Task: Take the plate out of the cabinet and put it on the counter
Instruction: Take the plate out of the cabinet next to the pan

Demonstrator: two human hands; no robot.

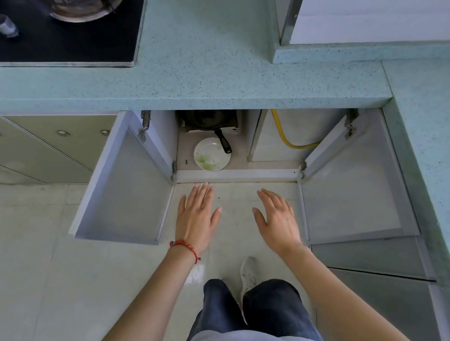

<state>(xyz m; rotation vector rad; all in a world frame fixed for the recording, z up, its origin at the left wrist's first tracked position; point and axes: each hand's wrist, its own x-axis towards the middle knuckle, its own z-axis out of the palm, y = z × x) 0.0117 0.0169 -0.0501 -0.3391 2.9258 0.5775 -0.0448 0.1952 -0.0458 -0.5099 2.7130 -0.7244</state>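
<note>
Speckled green counter (202, 65) runs above the open cabinet (217, 168), both doors swung wide to either side of the hands. Just beyond the fingertips, on the cabinet floor, sits the white plate (212, 154), smeared with green, with a black pan handle (223, 141) beside it. Left hand (199, 220) and right hand (279, 217) hover flat over the floor tiles, fingers spread, holding nothing. By my reckoning the task has barely begun: doors open, plate untouched, with the reach, lift and setting down on the counter all left.
</note>
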